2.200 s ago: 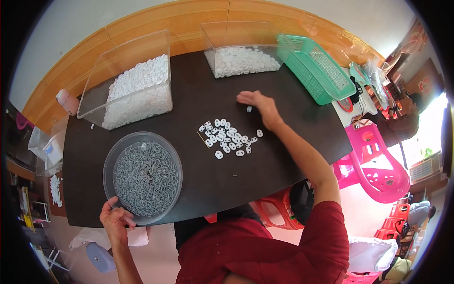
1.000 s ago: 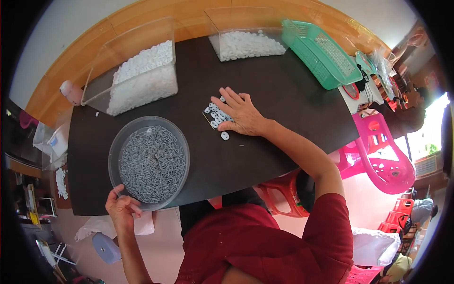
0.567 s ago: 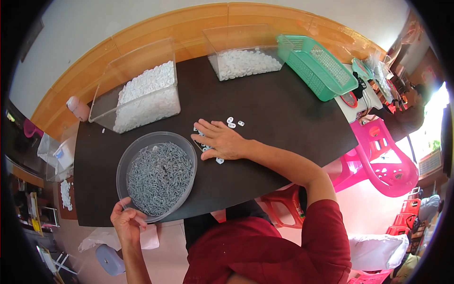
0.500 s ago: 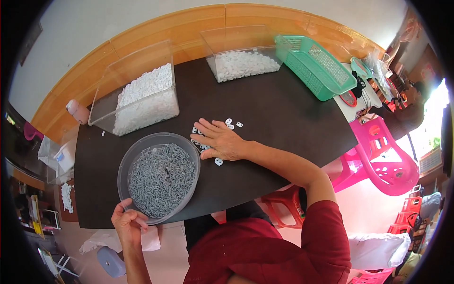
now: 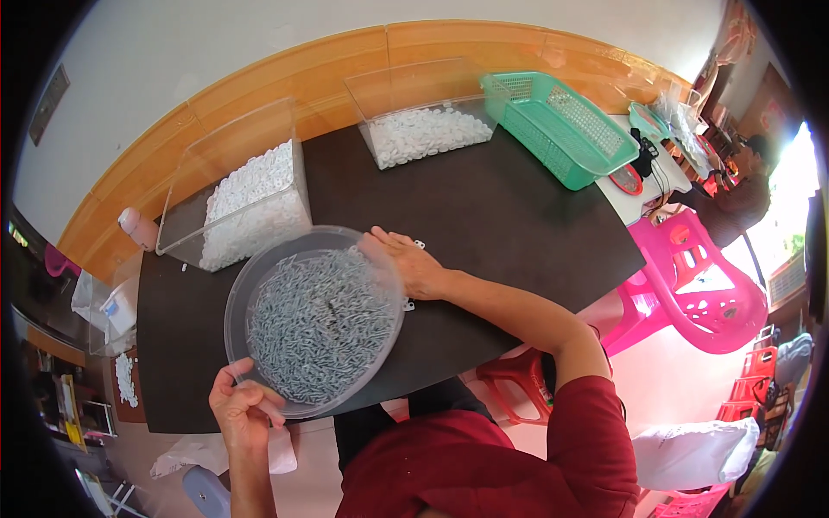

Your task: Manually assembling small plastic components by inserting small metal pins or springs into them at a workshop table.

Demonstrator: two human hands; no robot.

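Note:
A round clear tub (image 5: 259, 384) full of grey screw-like pieces stands tilted at the near part of the dark table. My left hand (image 5: 243, 401) grips its near-left rim, thumb and fingers closed on the edge. At the tub's right side, my right hand (image 5: 413, 266) lies with its fingers stretched toward the far left. The tub's rim overlaps part of those fingers and the thumb is hidden. A few small white two-holed pieces (image 5: 408, 305) show beside this hand; others are covered by it or by the tub.
Two clear bins, one at the left (image 5: 298, 186) and one farther back (image 5: 406, 105), hold white pieces. A green plastic basket (image 5: 561, 142) stands at the far right. A pink bottle (image 5: 138, 228) is at the left, a pink chair (image 5: 704, 285) off the right edge. Another person (image 5: 734, 203) sits beyond.
The tub has shifted right and looks larger, its rim now over part of my right hand and most of the loose white pieces. My left hand stays on the rim.

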